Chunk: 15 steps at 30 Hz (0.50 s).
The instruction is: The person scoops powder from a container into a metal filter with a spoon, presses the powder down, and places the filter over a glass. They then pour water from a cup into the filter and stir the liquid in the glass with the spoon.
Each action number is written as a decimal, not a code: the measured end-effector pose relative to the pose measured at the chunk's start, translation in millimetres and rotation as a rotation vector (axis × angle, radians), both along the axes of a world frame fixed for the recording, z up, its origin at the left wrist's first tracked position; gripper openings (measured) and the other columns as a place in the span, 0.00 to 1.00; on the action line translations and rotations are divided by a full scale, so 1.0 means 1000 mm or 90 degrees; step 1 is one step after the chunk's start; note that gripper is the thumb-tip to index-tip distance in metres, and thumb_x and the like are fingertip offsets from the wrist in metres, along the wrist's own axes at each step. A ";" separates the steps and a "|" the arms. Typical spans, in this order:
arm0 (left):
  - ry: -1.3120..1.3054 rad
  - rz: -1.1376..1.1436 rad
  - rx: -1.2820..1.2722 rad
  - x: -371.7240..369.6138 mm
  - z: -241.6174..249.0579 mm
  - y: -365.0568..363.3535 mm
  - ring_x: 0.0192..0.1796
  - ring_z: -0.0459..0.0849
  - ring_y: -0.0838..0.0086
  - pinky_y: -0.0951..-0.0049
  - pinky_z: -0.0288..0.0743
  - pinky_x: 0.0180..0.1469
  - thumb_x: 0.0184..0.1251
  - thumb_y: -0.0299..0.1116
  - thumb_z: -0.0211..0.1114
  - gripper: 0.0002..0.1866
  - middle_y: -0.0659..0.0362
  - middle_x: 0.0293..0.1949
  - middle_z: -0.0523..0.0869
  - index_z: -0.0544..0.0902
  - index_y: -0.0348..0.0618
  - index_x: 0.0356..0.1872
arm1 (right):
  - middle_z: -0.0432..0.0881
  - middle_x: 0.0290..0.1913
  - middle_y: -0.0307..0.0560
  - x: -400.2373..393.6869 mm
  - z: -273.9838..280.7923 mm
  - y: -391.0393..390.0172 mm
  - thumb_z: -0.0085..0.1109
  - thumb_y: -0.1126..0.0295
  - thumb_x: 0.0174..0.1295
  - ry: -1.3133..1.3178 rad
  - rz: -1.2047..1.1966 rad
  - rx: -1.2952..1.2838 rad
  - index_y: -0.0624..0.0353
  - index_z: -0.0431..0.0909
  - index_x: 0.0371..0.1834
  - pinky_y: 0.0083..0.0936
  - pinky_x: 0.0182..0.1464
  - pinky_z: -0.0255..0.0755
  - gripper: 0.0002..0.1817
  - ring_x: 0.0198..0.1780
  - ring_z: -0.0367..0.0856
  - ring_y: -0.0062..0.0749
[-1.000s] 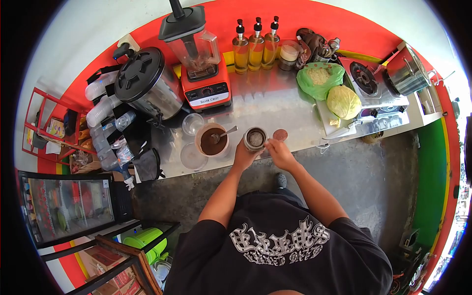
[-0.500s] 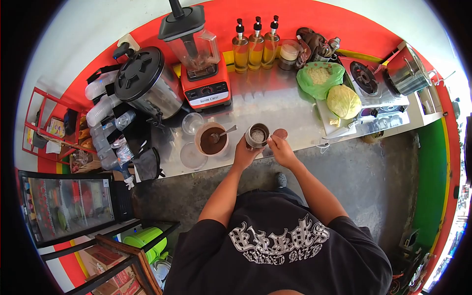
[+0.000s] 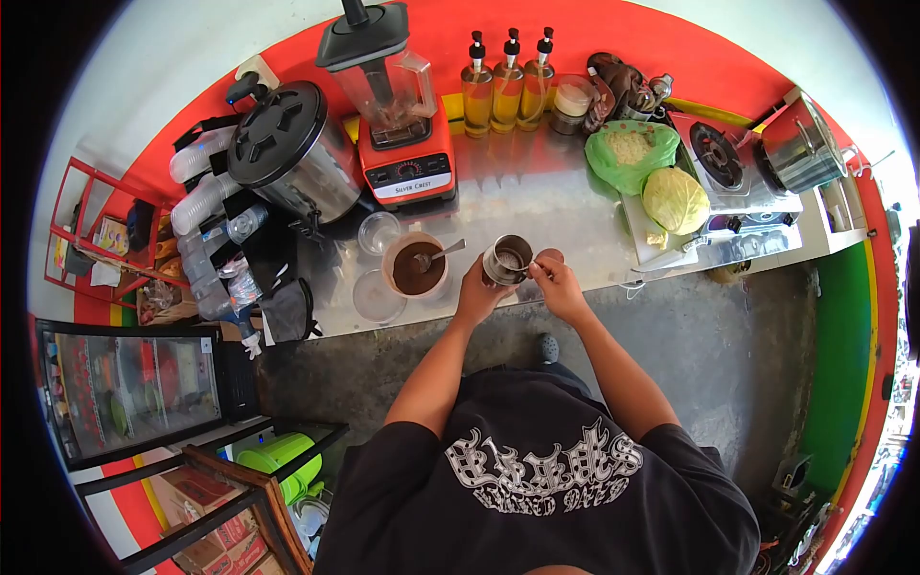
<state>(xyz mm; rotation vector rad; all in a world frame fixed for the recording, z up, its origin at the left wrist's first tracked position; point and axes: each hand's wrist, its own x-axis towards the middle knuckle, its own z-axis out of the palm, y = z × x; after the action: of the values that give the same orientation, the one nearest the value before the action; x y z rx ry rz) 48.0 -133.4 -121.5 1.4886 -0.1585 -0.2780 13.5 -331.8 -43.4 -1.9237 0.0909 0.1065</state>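
Observation:
My left hand point(image 3: 478, 295) is wrapped round a small metal cup point(image 3: 494, 265) at the counter's front edge. Something pale and grainy shows inside the cup. My right hand point(image 3: 561, 290) is closed at the cup's right rim, its fingers pinched on something too small to make out. A small round pinkish-brown shape point(image 3: 550, 256) shows just above those fingers. Left of the cup stands a tub of brown powder point(image 3: 414, 279) with a metal spoon point(image 3: 447, 251) leaning in it. A clear round lid point(image 3: 379, 296) lies beside the tub, and a clear plastic cup point(image 3: 379, 233) is behind it.
On the steel counter point(image 3: 537, 206) stand a red blender point(image 3: 410, 174), a large lidded steel container point(image 3: 287, 158) and three pump bottles point(image 3: 507, 91). A cabbage point(image 3: 677, 201), a green bag point(image 3: 630, 151) and a stove with a pot point(image 3: 803, 149) are at the right.
The cup has shifted slightly right and up in view, its mouth showing at a different angle. My right hand has moved slightly right, still at its rim. The camera view has shifted a little.

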 end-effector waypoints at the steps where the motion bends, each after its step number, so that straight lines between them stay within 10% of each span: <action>1: 0.009 -0.003 -0.020 0.000 0.005 0.000 0.63 0.86 0.74 0.69 0.83 0.61 0.55 0.22 0.86 0.39 0.59 0.58 0.88 0.77 0.42 0.70 | 0.86 0.38 0.53 -0.001 0.002 0.000 0.64 0.66 0.76 0.004 0.001 0.000 0.67 0.85 0.48 0.34 0.41 0.74 0.13 0.36 0.82 0.43; 15: -0.018 -0.005 0.040 0.001 0.005 0.000 0.62 0.87 0.73 0.68 0.81 0.64 0.55 0.23 0.86 0.38 0.58 0.58 0.89 0.78 0.39 0.68 | 0.86 0.39 0.56 -0.004 0.015 0.007 0.66 0.65 0.75 -0.125 0.038 -0.138 0.70 0.85 0.48 0.38 0.42 0.76 0.14 0.36 0.83 0.46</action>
<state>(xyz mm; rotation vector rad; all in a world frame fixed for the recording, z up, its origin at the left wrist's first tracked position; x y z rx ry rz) 48.6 -133.0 -116.0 1.5548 -0.1799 -0.2699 9.1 -324.7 -28.8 -2.1440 -0.0900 -0.0553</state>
